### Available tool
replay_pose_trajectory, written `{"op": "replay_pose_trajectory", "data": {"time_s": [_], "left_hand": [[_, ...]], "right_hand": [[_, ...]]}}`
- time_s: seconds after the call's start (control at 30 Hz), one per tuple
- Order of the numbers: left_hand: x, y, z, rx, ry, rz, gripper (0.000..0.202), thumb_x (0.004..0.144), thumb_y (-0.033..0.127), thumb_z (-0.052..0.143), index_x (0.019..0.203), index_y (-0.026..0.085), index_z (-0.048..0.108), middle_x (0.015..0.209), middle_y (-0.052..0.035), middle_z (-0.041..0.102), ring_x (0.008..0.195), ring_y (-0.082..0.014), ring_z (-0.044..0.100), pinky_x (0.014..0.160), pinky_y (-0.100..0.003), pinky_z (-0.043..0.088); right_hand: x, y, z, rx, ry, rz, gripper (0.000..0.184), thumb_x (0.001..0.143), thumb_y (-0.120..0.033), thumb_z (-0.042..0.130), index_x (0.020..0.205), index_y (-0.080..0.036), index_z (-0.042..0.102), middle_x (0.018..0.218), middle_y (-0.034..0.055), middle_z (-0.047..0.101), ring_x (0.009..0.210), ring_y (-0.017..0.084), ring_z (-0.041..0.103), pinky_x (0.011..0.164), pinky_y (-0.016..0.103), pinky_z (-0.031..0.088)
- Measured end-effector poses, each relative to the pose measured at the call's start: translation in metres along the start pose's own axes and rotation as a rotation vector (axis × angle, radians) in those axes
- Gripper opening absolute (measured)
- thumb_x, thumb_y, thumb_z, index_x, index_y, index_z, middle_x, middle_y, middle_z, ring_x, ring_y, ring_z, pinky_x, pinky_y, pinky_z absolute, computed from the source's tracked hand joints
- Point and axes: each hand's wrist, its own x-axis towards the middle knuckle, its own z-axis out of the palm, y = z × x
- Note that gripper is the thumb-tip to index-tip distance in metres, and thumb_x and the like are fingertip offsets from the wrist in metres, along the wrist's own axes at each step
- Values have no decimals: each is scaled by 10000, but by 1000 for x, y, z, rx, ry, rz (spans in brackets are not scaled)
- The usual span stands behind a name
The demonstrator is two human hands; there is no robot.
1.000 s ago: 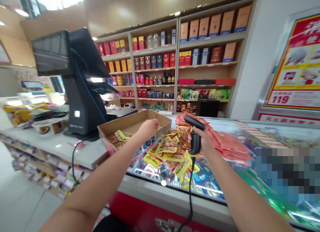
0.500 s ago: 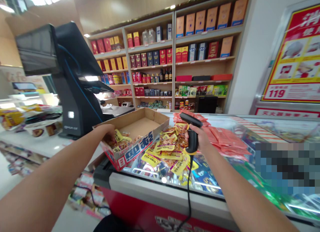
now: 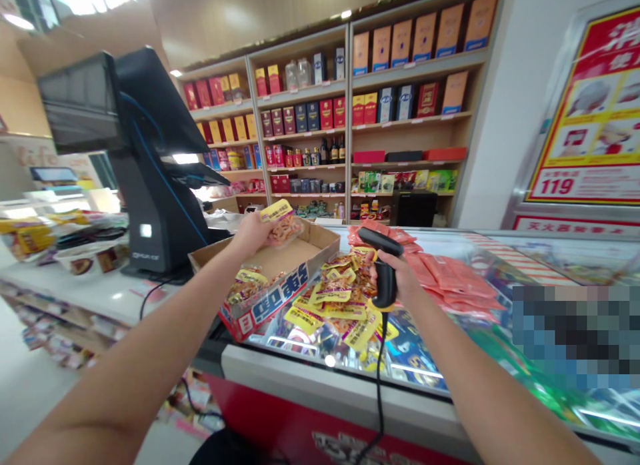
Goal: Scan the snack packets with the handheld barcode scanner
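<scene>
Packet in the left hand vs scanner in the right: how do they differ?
Look: the packet is clear with a yellow label; the scanner is black with yellow trim.
Cord: the scanner trails a black cord; the packet has none visible.
Place: the packet appears over the cardboard box; the scanner is right of it in view.
Shared: each is held in one hand, left and right respectively.

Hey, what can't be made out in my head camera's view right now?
Head view, all of these:
Held packet, one end: covered by the left hand.
Box, left wall: partly behind the left forearm.
Scanner cable, far end: cut off by the bottom edge.
Far right: whatever the pixelated patch covers.
</scene>
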Motion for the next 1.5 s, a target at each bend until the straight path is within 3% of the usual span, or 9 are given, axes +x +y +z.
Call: {"op": "replay_pose_trajectory", "data": {"time_s": [0.2,0.37,0.43,0.53,0.6,0.73,0.93,1.13,1.5], "left_hand": [[-65,-2,115,-806,32,-86,179,815,150,554,994,148,539,890,-48,689,683,-140,678,624,-280,580],[-70,-25,161,-1032,55,-211,78,800,151,575,869,147,541,701,7,638,527,-84,604,472,-171,489],[-69,-34,161,-1094,-79,-284,41,808,160,563,811,156,522,563,47,542,385,-54,481,343,-127,346],[-66,-45,149,-1208,-449,-452,128,860,155,470,734,154,493,451,84,331,286,-28,274,278,-108,150],[-64,-51,139,-1297,-646,-573,162,882,130,412,744,147,494,461,88,273,285,-22,235,280,-94,126],[-62,-59,128,-1368,-819,-751,129,879,85,411,810,142,503,486,90,247,294,-18,228,284,-76,135],[-60,-63,129,-1374,-817,-800,188,855,107,453,675,162,451,447,87,212,278,-22,180,265,-86,139],[-59,-63,131,-1374,-717,-809,304,836,99,421,552,168,336,386,74,206,255,-25,206,258,-79,151],[-56,-67,131,-1382,-757,-762,231,831,99,463,619,167,402,419,92,176,266,-32,207,279,-85,128]], "right_hand": [[0,2,-1,-19,-22,-13,252,680,-405,682,754,-168,635,474,0,594,385,118,517,383,220,418],[-3,2,1,-57,-39,4,273,692,-420,670,765,-161,627,461,5,591,376,127,516,379,231,424],[-4,3,2,-67,-50,12,284,687,-427,672,772,-161,622,460,5,593,372,129,518,370,231,418],[-6,3,5,-93,-75,34,294,672,-433,683,767,-162,617,456,5,598,363,125,516,372,226,419],[-8,3,7,-123,-108,53,292,666,-427,692,762,-162,618,454,5,596,357,120,510,369,223,416],[-11,4,11,-169,-183,43,259,630,-364,731,747,-160,622,504,5,605,378,126,531,369,231,425],[-10,7,10,-207,-291,58,260,637,-345,737,780,-154,635,638,18,657,381,115,547,353,226,429],[-8,13,9,-319,-314,94,268,643,-379,729,723,-145,628,519,5,619,350,125,537,349,231,433],[-8,13,10,-369,-326,118,249,655,-385,699,648,-151,615,437,8,597,331,122,520,356,220,405]]}}
